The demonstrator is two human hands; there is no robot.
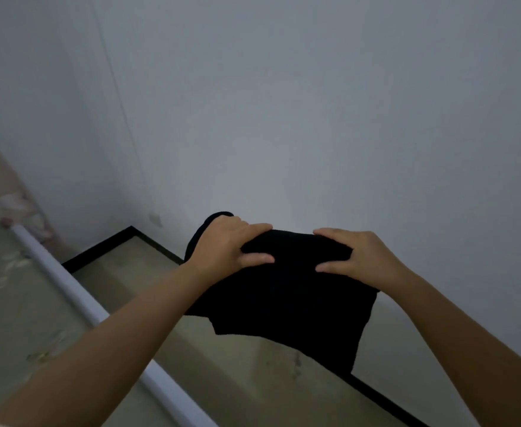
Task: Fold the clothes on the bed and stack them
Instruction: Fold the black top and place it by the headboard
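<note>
A black garment (287, 300) hangs in the air in front of a pale wall, held up by its top edge. My left hand (225, 245) grips the left part of that edge, thumb in front and fingers over the top. My right hand (354, 257) grips the right part the same way. The cloth droops below both hands, and a dark flap sticks out behind my left hand. The bed and the other clothes are out of view.
A bare grey-white wall (314, 118) fills most of the view. Below it runs a black skirting strip (385, 399) along a beige floor (123, 266). A white rail (77, 294) crosses diagonally at left, with patterned fabric (9, 303) beside it.
</note>
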